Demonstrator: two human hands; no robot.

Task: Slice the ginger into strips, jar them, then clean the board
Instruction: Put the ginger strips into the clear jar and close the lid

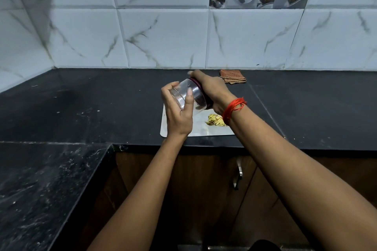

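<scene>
A clear jar [186,92] is held tilted on its side above the cutting board. My left hand [178,112] grips its clear body from below and the left. My right hand [211,87], with a red thread on the wrist, grips the dark maroon lid [201,96] at the jar's right end. The jar looks empty. A small pile of yellow ginger strips [215,120] lies on the steel-grey board [201,128], just under my right wrist. No knife is in view.
The board sits near the front edge of a black stone counter [102,104]. A folded brown checked cloth [232,76] lies at the back against the tiled wall. Below the counter is a wooden cabinet door with a metal handle [238,173].
</scene>
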